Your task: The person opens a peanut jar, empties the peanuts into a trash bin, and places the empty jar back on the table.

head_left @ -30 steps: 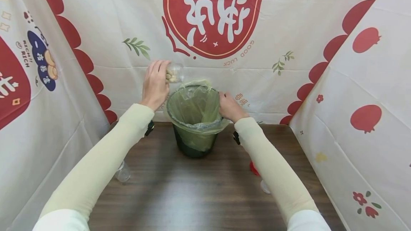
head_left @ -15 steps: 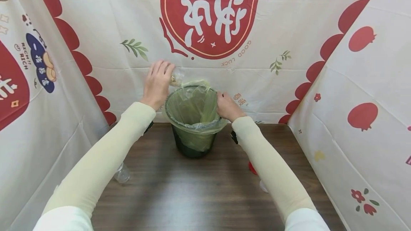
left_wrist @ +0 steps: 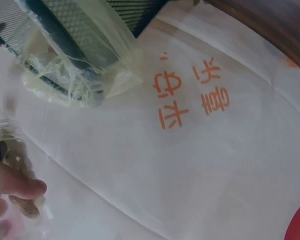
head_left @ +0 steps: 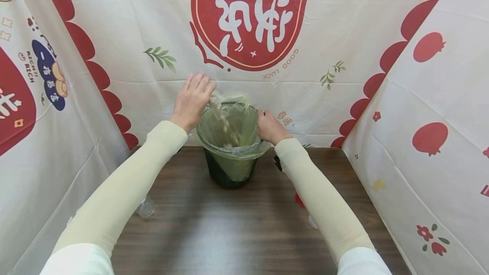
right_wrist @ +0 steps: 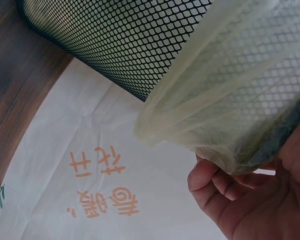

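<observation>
In the head view a dark mesh bin (head_left: 229, 177), lined with a pale yellow-green plastic bag (head_left: 208, 133), stands on the table against the back cloth. My left hand (head_left: 192, 102) grips a clear jar (head_left: 214, 100) tipped over the bin's left rim. Shelled-nut-like pale pieces (head_left: 225, 125) stream from its mouth into the bag. Up close in the left wrist view, the thumb presses the jar (left_wrist: 5, 127), with brownish pieces still inside. My right hand (head_left: 272, 127) grips the bin's right rim; in the right wrist view its fingers curl round the bag-covered rim (right_wrist: 270, 145).
On the left of the brown table (head_left: 225, 232) is a clear plastic container (head_left: 146, 208), partly behind the left sleeve. A red lid-like thing (head_left: 299, 200) and a small whitish piece (head_left: 313, 222) lie beside the right forearm. Printed cloth walls (head_left: 126, 67) enclose the back and sides.
My left hand has moved slightly right and turned, tipping the jar from near level to mouth down. Its pieces now fall into the bin. The right hand keeps its grip on the rim.
</observation>
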{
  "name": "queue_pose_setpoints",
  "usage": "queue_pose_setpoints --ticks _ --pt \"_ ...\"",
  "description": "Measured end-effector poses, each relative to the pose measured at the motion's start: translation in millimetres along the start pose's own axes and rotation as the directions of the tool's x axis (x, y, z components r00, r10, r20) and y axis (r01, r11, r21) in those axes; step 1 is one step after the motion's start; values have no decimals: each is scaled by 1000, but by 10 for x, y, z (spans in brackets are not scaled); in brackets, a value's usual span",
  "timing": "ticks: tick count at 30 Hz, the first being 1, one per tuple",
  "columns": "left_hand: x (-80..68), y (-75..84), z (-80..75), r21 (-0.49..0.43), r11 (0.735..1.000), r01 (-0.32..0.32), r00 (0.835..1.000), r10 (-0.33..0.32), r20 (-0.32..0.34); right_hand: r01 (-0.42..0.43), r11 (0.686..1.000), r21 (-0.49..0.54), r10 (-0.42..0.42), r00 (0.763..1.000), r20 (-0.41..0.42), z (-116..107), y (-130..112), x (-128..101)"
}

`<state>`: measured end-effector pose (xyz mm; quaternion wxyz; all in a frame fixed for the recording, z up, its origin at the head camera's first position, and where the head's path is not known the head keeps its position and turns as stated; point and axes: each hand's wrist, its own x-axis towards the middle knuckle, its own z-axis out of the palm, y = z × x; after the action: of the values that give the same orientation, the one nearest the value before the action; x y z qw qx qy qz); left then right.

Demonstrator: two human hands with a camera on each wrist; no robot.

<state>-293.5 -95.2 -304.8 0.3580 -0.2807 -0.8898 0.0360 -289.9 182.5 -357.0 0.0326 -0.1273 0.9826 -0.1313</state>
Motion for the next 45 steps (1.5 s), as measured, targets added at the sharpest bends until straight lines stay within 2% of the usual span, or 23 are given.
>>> queue_pose_setpoints --ticks 6,12,26,30,36,41,45 --pt "-4 -8 29 115 989 -96 995 96 5 -6 1000 9 6 1000 -3 -4 -18 -10" --pt "-12 9 38 154 981 -115 993 109 47 0 1000 8 0 1000 -4 -9 -25 -4" --pt "80 -50 -57 125 990 -68 997 72 -29 -4 1000 15 4 1000 3 -34 -22 -2" --pt "118 -70 -110 126 992 -32 998 38 -45 -6 1000 17 6 1000 5 -32 -17 -4" --pt "137 -82 -153 111 993 36 999 -33 -34 1 1000 2 -1 1000 2 -11 -6 -5" --pt "81 -65 -103 69 995 68 997 -65 -39 7 1000 -2 -7 1000 -7 1 -2 -5" --pt "-4 -44 -6 57 997 45 999 -45 1 13 1000 -2 -13 1000 -22 6 0 -5"
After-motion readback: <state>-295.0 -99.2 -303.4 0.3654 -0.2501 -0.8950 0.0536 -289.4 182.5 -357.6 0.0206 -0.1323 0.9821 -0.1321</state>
